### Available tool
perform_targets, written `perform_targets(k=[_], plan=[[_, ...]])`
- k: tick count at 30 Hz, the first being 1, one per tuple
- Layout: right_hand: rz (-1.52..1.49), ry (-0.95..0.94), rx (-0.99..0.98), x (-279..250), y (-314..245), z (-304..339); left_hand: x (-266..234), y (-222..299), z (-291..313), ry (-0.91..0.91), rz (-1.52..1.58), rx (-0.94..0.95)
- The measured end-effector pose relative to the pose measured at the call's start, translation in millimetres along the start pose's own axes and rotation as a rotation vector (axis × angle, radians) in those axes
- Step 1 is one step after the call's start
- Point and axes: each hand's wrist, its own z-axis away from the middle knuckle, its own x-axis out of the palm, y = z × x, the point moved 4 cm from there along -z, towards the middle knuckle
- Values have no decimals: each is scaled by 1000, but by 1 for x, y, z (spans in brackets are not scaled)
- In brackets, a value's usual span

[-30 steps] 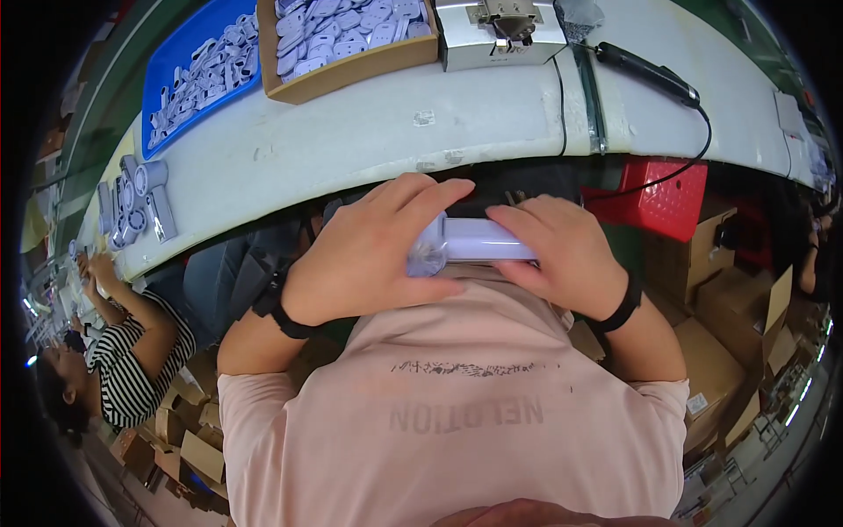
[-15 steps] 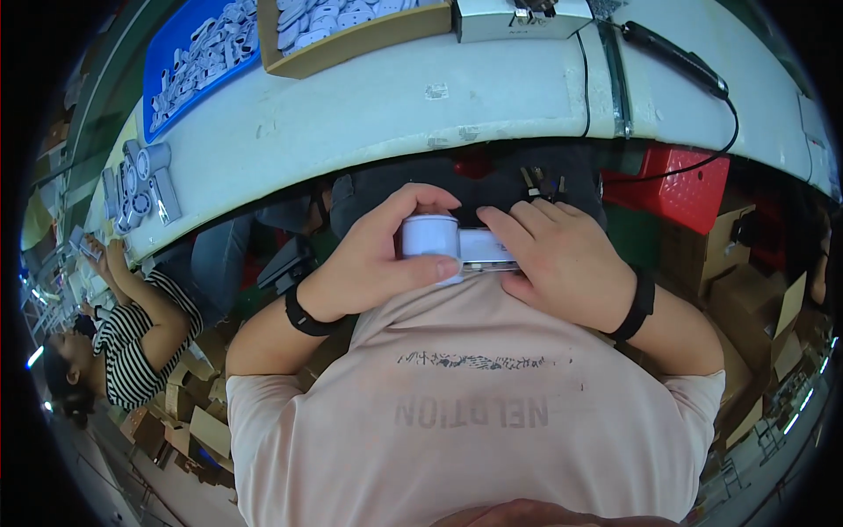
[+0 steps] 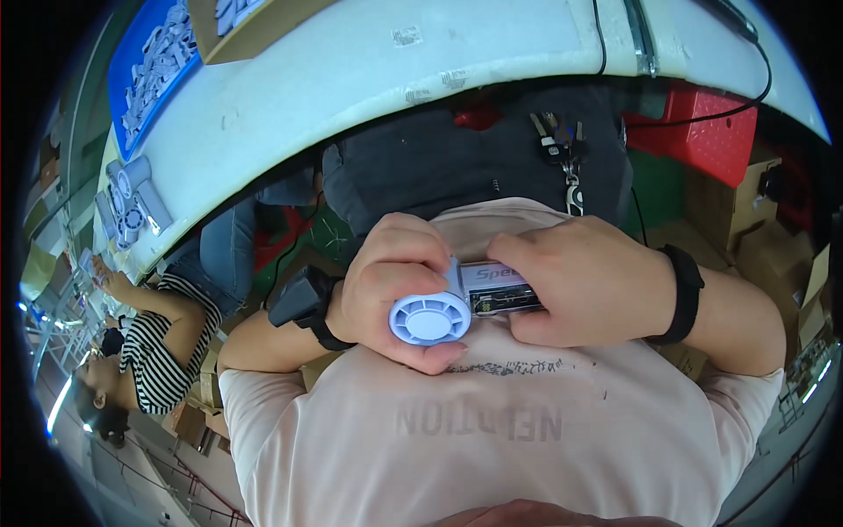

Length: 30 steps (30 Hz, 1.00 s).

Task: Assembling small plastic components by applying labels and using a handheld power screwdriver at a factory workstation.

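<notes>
Left hand [image 3: 386, 285] gripped the round pale-blue plastic fan head [image 3: 430, 318] at frame centre; right hand [image 3: 584, 281] clasped its white rectangular body [image 3: 496, 288], circuit board exposed — assembly looked unfinished; white workbench [image 3: 351, 79] above

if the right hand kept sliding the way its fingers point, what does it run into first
The right hand points toward the person's left, along the small handheld fan it grips. It would probably first meet the left hand, wrapped around the fan's round pale blue head, though depth is hard to judge.
</notes>
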Motion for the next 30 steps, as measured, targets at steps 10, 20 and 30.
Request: perform_targets(k=[10, 20, 30], plan=[[-5, -15, 12, 20, -4, -10, 4, -5, -1, -75, 200, 57], [16, -22, 40, 27, -8, -18, 3, -6, -5, -172, 235, 56], [-422, -97, 75, -10, 13, -27, -9, -32, -34, -80, 545, -387]])
